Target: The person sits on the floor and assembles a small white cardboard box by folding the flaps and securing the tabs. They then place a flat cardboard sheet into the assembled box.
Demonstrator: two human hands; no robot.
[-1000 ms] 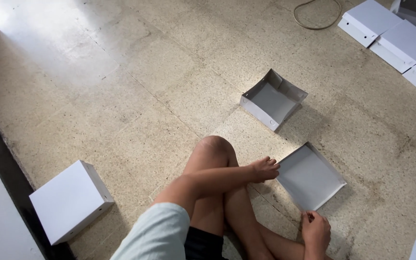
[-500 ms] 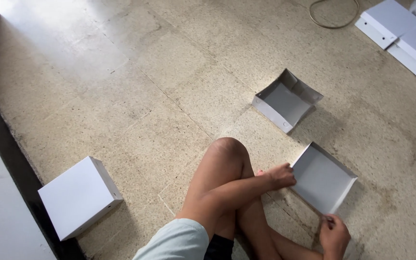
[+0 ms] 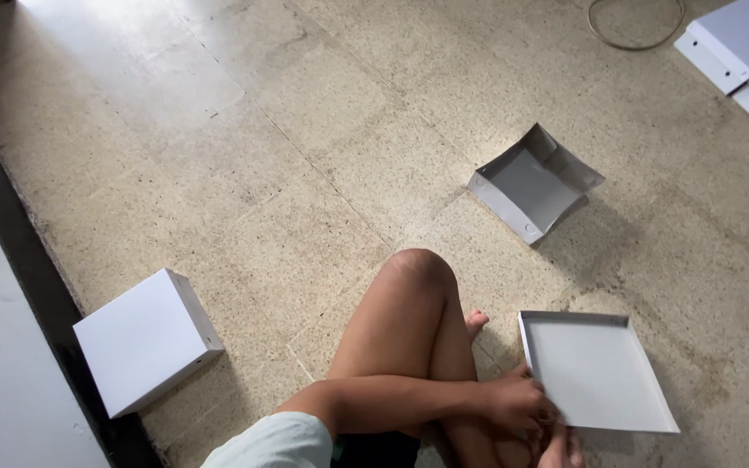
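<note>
Seated on speckled floor point(image 3: 244, 156), knee raised at centre. Left hand point(image 3: 517, 403) at five o'clock, fingers on the near-left edge of a shallow white tray point(image 3: 600, 368). Right hand point(image 3: 561, 449) just below it, mostly cut off by the frame. Half-folded box point(image 3: 530, 184) at one o'clock. Closed white box point(image 3: 145, 340) at eight. Flat white sheets point(image 3: 739, 39) and a cable loop point(image 3: 635, 26) top right.

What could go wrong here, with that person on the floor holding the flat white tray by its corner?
The left hand grips the shallow white tray only at its near corner, so its thin walls might bend or crease. The right hand is mostly out of view at the bottom edge, so its support is unclear. The half-folded open box lies loose on the floor nearby and could be knocked or crushed if a leg stretches out.
</note>
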